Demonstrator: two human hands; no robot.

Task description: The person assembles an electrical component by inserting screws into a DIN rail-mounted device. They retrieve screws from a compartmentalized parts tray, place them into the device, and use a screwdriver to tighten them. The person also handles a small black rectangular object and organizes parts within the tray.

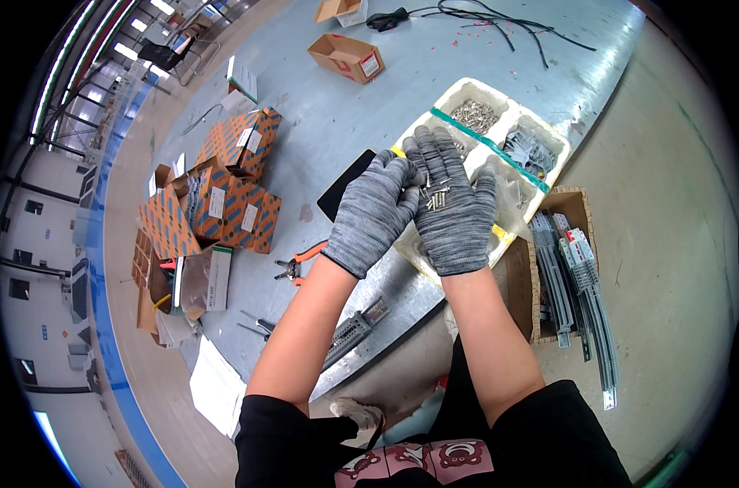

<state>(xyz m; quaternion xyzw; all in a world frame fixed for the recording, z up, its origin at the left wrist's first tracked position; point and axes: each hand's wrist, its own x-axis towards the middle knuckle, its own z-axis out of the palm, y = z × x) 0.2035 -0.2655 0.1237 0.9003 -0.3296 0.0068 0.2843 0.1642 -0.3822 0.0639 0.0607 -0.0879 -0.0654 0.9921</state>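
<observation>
Both my hands wear grey knitted gloves and meet over a white foam tray [558, 146] at the table's right edge. My right hand [455, 213] is turned palm up with its fingers stretched out, and several small silver screws [438, 198] lie loose on the palm. Beside it, my left hand [375, 210] has its fingers curled and the fingertips brought together at the edge of the screws. What sits between those fingertips is hidden. The tray's compartments hold a pile of small metal fasteners [474, 116] and grey plastic pieces [526, 152], with teal tape across the divider.
Orange-handled pliers [301, 262], a dark flat pad [345, 187] and a slotted metal rail [357, 327] lie left of the tray. Orange-patterned cartons [243, 213] stack at left. Rails jut from a cardboard box [583, 211] at right. Black cables [508, 20] and an open carton [345, 57] lie farther back.
</observation>
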